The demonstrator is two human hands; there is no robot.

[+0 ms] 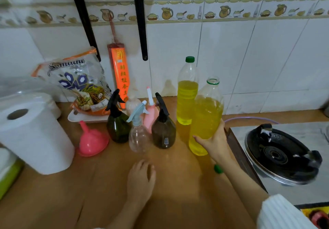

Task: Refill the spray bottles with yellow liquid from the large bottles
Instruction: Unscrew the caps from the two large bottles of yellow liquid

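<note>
My right hand grips an uncapped large bottle of yellow liquid, which leans a little to the right. Its green cap lies on the counter under my right wrist. Behind it a second large bottle stands capped, about half full. Several spray bottles stand in a cluster: a dark green one, a clear one with a pale blue head, a pink one and a brown one. A pink funnel lies upside down left of them. My left hand rests flat on the counter, holding nothing.
A white paper towel roll stands at the left. A bag of food on a white tray and an orange incense packet sit against the tiled wall. A gas stove fills the right side.
</note>
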